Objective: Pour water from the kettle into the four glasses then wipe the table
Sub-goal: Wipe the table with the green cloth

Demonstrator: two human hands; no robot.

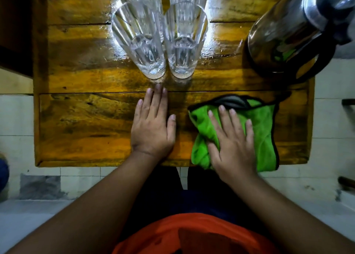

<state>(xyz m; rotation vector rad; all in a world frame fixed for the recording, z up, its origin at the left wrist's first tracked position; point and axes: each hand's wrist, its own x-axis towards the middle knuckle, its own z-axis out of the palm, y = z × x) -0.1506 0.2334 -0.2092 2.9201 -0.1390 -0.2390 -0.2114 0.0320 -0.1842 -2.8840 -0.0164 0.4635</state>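
Observation:
Several tall clear fluted glasses stand together at the middle back of the wooden table; the near left glass and the near right glass hold some water. A steel kettle with a black handle stands at the back right. My left hand lies flat on the wood just in front of the glasses, fingers together, holding nothing. My right hand rests palm down with spread fingers on a green cloth with a black edge near the front right of the table.
The table is small, with its front edge close to my body and its right edge just beyond the cloth. Tiled floor shows on both sides. Dark furniture stands at the far left.

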